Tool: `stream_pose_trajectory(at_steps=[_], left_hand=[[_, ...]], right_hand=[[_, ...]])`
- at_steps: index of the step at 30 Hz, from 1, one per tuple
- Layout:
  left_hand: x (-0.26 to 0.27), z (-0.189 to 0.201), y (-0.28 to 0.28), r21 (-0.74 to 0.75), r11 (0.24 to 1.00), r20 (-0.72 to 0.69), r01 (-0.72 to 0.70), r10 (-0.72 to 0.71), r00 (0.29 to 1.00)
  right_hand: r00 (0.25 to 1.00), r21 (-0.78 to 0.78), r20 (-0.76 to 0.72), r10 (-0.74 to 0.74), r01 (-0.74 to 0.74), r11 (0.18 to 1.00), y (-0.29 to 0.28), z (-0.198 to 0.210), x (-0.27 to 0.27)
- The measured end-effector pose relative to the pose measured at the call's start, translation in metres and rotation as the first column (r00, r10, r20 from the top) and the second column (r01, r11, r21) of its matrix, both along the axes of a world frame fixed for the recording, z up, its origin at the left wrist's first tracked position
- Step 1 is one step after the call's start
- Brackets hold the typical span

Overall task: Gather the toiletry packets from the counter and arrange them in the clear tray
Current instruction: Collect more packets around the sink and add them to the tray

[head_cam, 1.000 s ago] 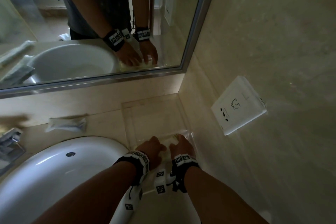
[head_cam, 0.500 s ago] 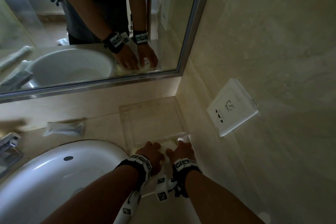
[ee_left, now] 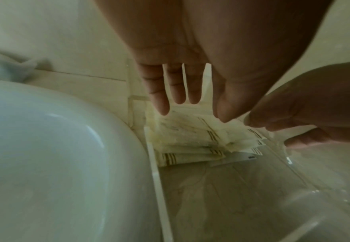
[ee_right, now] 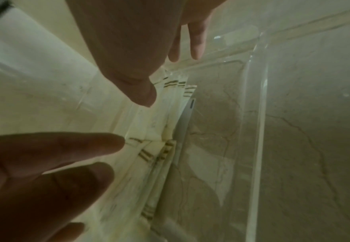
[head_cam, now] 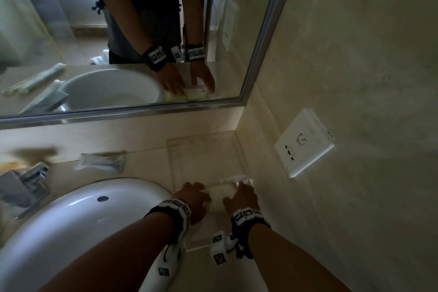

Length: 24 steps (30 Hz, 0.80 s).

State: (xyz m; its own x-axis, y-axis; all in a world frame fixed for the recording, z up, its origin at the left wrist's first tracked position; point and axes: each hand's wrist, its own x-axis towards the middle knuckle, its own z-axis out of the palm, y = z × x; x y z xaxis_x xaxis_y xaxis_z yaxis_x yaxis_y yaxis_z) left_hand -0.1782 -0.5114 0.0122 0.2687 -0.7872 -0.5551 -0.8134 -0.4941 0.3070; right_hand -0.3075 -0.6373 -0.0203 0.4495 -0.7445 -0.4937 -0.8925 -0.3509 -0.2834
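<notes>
A clear tray sits on the counter in the corner by the wall. Several pale yellow toiletry packets lie stacked in its near end; the left wrist view shows their striped edges. My left hand is at the stack's left side with straight fingers. My right hand is at its right side, thumb and fingers extended. Neither hand curls round a packet. One more packet lies on the counter behind the sink.
A white sink takes up the left, its rim touching the tray's left wall. A faucet stands at the far left. A wall socket is on the right wall and a mirror above.
Both hands have stayed at the packets in the tray's near end, with only small shifts. The head view has tilted slightly.
</notes>
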Motion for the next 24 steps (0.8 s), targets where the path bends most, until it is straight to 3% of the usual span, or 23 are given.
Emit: stream_pose_trajectory(at_steps=[6,13,18,24], left_hand=[[0.01,0.025,0.031,-0.044,0.984,-0.012,-0.174,0.174,0.985],[0.019,0.052,0.106,-0.142,0.901,0.023,-0.41,0.417,0.909],[0.024,0.058,0.182,-0.139,0.826,0.045,-0.546,0.556,0.83],[0.016,0.05,0.272,-0.179,0.695,0.091,-0.696,0.716,0.692]], right_hand=[[0.99,-0.012,0.061,0.125,-0.125,0.992,0.019,0.027,0.017],[0.955,-0.058,0.16,0.251,-0.245,0.968,0.069,0.058,0.056],[0.886,-0.072,0.199,0.419,-0.413,0.908,0.133,0.073,0.086],[0.745,-0.076,0.221,0.63,-0.63,0.773,0.211,0.081,0.109]])
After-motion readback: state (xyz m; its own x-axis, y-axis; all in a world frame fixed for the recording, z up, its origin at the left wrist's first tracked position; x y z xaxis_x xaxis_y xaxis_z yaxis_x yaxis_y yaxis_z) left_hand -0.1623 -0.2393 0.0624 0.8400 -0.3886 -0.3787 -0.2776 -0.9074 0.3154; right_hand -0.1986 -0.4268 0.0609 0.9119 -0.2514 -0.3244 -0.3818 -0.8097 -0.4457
